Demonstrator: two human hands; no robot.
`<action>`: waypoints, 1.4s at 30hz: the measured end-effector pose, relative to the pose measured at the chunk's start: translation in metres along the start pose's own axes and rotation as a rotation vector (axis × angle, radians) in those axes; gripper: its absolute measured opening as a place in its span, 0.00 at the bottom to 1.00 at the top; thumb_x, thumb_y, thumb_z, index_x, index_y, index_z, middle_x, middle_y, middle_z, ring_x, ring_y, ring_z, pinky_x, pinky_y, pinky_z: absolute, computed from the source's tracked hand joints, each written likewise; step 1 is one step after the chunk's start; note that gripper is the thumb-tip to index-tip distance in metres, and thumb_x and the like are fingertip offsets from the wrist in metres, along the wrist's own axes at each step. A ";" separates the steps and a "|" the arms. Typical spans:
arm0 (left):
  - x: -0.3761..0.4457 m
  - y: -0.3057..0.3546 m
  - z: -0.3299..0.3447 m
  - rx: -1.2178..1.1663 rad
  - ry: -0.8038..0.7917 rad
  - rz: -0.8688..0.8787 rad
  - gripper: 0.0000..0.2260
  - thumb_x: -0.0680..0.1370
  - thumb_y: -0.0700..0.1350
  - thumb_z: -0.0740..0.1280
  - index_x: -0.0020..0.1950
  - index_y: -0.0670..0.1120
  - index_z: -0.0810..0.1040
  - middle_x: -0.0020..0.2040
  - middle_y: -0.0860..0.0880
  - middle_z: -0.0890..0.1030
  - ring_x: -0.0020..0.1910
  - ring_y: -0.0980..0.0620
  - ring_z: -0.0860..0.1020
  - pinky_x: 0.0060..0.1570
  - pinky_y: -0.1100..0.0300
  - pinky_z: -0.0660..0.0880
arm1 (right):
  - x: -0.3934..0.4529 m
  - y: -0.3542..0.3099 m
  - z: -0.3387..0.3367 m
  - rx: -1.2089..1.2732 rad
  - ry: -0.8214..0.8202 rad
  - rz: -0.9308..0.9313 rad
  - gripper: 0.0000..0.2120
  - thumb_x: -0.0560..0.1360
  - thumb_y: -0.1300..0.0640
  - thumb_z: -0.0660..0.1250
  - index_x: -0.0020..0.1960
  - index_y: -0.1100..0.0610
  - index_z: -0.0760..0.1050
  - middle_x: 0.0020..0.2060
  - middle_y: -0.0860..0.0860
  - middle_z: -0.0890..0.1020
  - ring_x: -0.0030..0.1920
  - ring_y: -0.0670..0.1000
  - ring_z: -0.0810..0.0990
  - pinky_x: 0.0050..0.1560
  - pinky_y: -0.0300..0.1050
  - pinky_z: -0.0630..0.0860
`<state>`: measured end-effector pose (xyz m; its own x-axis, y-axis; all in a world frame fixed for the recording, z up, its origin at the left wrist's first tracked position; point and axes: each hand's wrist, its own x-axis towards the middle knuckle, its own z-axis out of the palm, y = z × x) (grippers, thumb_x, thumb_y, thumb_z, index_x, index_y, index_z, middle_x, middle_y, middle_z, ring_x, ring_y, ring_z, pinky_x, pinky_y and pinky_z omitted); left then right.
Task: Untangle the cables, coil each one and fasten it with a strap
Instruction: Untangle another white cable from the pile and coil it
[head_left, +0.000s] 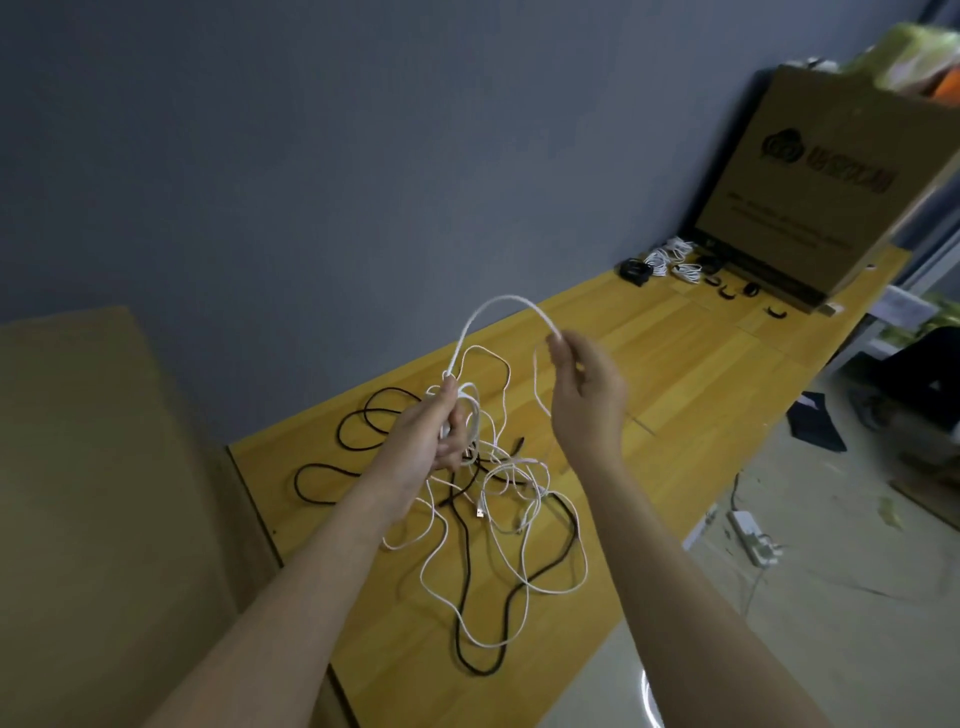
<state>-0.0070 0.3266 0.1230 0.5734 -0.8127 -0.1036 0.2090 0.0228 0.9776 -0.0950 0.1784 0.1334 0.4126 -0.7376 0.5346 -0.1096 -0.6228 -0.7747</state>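
Observation:
My left hand (441, 431) grips a small coil of white cable (470, 415) above the wooden table (675, 364). From that coil the white cable arches up (498, 304) and over to my right hand (584, 382), which pinches it between thumb and fingers. Below both hands lies a tangle of thin white cable (511, 540) mixed with a thicker black cable (467, 613). More black cable loops (363, 421) lie to the left of the tangle.
At the table's far end stand a large cardboard box (831, 171), several coiled white cables (670, 257) and black straps (727, 291). A brown board (93, 467) leans at the left. A white power strip (753, 535) lies on the floor at the right.

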 end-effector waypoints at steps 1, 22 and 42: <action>0.000 0.000 0.000 -0.004 -0.003 -0.001 0.20 0.83 0.55 0.53 0.34 0.49 0.67 0.24 0.54 0.61 0.22 0.55 0.58 0.25 0.67 0.64 | -0.009 0.014 0.005 -0.029 -0.092 0.111 0.10 0.81 0.55 0.61 0.49 0.58 0.79 0.35 0.49 0.77 0.35 0.49 0.72 0.37 0.45 0.68; -0.004 -0.011 -0.004 0.729 0.102 0.120 0.11 0.83 0.48 0.51 0.49 0.42 0.64 0.40 0.45 0.74 0.34 0.48 0.73 0.37 0.46 0.72 | -0.126 0.032 -0.011 -0.253 -0.479 -0.369 0.13 0.81 0.53 0.59 0.53 0.57 0.79 0.39 0.49 0.81 0.37 0.49 0.77 0.34 0.42 0.72; -0.014 0.010 0.003 0.148 -0.352 -0.215 0.28 0.69 0.73 0.52 0.24 0.50 0.63 0.19 0.53 0.57 0.19 0.53 0.55 0.24 0.61 0.63 | -0.051 -0.018 -0.015 0.420 -0.814 0.399 0.21 0.76 0.37 0.59 0.45 0.52 0.82 0.43 0.52 0.84 0.47 0.48 0.81 0.54 0.43 0.74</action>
<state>-0.0148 0.3365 0.1351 0.2189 -0.9394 -0.2640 0.1635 -0.2314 0.9590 -0.1277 0.2239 0.1252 0.9264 -0.3713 -0.0634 -0.1116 -0.1099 -0.9877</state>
